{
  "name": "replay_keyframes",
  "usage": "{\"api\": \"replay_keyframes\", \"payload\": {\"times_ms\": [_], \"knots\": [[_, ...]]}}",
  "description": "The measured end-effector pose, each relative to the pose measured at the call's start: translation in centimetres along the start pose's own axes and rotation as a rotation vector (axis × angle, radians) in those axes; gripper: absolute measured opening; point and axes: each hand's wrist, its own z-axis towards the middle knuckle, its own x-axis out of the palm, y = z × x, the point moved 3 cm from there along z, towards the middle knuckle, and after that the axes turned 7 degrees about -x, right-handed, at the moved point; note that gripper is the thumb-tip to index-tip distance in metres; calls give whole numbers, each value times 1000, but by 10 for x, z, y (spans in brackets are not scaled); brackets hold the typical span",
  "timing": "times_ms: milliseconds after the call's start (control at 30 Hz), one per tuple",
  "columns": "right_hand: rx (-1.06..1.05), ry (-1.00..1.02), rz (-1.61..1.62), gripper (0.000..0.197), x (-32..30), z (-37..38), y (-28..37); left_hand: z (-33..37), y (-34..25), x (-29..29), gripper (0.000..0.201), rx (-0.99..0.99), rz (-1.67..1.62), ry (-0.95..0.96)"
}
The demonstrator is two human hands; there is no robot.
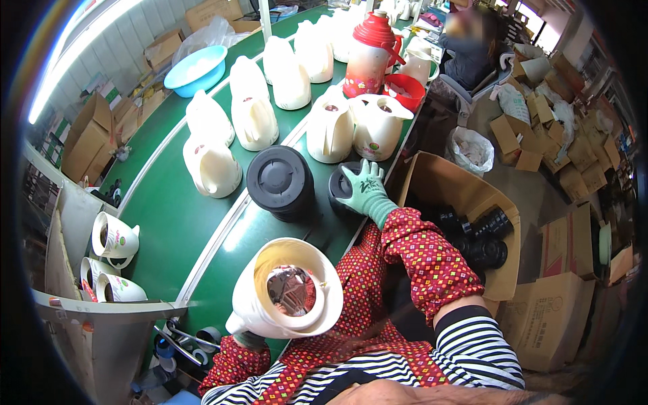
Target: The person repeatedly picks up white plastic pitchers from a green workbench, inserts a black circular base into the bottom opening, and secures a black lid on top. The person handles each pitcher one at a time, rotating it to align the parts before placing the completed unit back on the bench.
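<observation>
My left hand (251, 340), gloved, holds a white vacuum jug (244, 304) tilted toward me in front of my body. The jug's wide mouth faces up and shows a shiny, mirror-like inner liner (291, 290). Most of the left fingers are hidden behind the jug. Further right, my right hand (368, 190), in a pale green glove, has its fingers wrapped over a black round plastic part (337, 183) on the green bench. Just left of it stands a stack of black ribbed round parts (280, 179).
Several white jugs (253, 121) stand in rows on the green bench (158, 202). Beyond them are a red-topped flask (368, 57), a red bowl (412, 101) and a blue basin (196, 71). A cardboard box (503, 270) of black parts sits at my right. A person (469, 61) sits farther off.
</observation>
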Motion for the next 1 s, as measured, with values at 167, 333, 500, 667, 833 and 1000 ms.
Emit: {"api": "replay_keyframes", "payload": {"times_ms": [167,333,500,667,833,1000], "knots": [[-18,-284,375,94,-63,-63,21,0,-1,10,63,-15,34,37],[-330,-327,926,98,-137,-178,61,26,7,39,60,10,63,189],[-271,-368,932,102,-150,-248,69,33,15,77,57,20,75,277],[-253,-434,995,97,-158,-287,66,22,15,100,55,69,91,264],[-159,-499,1685,80,-147,-310,65,18,-6,114,53,202,91,192],[-355,-558,1908,77,-177,-317,60,5,-37,132,52,381,68,121]]}}
